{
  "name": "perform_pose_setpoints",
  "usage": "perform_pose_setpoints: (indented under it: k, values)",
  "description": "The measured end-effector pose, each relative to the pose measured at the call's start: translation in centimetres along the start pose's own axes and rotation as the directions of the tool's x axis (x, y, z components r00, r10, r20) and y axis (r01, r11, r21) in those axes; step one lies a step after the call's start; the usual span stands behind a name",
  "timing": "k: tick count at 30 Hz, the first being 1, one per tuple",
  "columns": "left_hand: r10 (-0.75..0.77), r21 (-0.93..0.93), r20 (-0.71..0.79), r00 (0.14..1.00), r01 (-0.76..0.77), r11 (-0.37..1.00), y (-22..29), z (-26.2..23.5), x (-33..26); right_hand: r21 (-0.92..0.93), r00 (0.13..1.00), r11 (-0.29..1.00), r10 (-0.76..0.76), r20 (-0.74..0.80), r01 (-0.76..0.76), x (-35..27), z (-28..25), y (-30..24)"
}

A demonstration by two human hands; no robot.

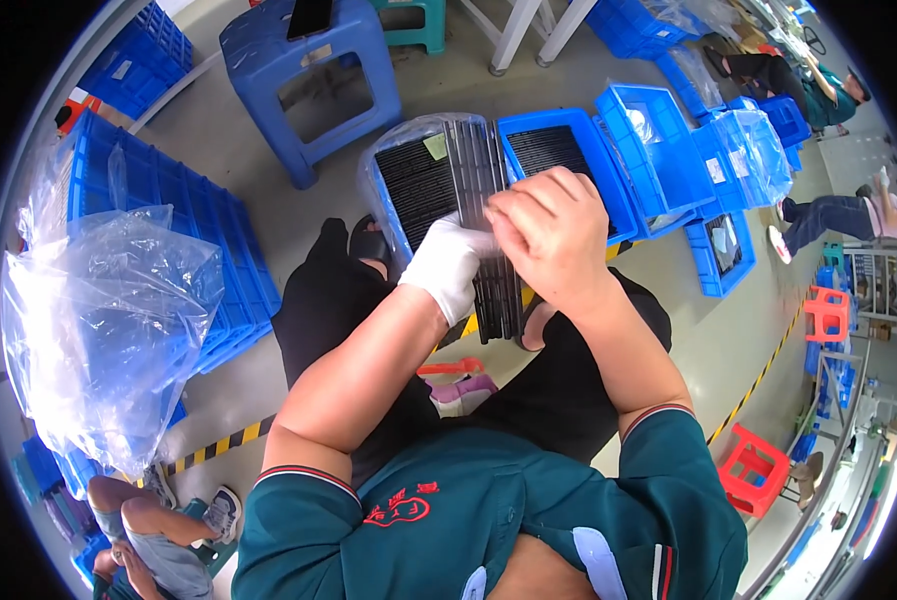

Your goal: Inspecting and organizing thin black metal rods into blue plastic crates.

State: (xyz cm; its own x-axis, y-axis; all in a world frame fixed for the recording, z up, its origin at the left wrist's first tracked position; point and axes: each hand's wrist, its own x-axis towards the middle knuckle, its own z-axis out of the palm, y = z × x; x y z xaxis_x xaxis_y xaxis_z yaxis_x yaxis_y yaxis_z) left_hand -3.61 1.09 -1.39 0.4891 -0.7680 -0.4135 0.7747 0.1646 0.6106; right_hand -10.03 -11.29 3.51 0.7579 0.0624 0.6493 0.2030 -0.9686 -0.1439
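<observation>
In front of my body, my left hand (444, 266), in a white glove, is closed around a bundle of long, dark, thin slotted strips (476, 165) held upright. My bare right hand (558, 235) is at the bundle's right side, fingers bent and pinched together, slightly blurred. Whether a strip is between those fingertips is hidden. Just beyond my hands, a plastic-lined blue bin holds rows of black strips (410, 185) with a yellow-green slip on them. To its right, a second blue bin (540, 119) holds more black strips, partly covered by my right hand.
A blue stool (313, 45) with a dark flat object on it stands far left. Stacked blue crates (193, 215) with clear plastic (108, 320) fill the left side. Blue bins (653, 140) stand at right; red stools (753, 468) stand farther right. Other people are nearby.
</observation>
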Motion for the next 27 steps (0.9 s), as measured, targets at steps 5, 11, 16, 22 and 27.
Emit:
perform_pose_setpoints:
  k: [5,11,16,22,27]
  values:
    - [-0.037,-0.059,0.001,0.999,0.037,0.998,0.2,0.1,-0.2,0.053,0.999,0.998,0.036,0.002,-0.037,0.0,0.3,0.9]
    - [-0.028,-0.068,-0.022,0.999,0.026,0.997,0.0,0.1,-0.2,0.09,0.994,0.992,0.08,0.079,-0.087,-0.2,0.4,1.4]
    - [-0.012,-0.024,-0.016,1.0,0.012,1.0,0.0,0.0,0.1,0.068,0.991,0.994,0.077,0.109,-0.085,0.0,0.0,1.0]
    - [-0.027,-0.039,-0.007,1.0,0.026,0.999,0.7,0.5,-0.1,0.08,0.998,0.994,0.07,-0.01,-0.069,-0.3,0.6,1.3]
    - [0.019,-0.027,0.011,1.0,-0.019,0.999,0.3,0.5,-0.2,-0.004,1.0,1.0,0.024,0.009,-0.024,0.2,0.5,0.8]
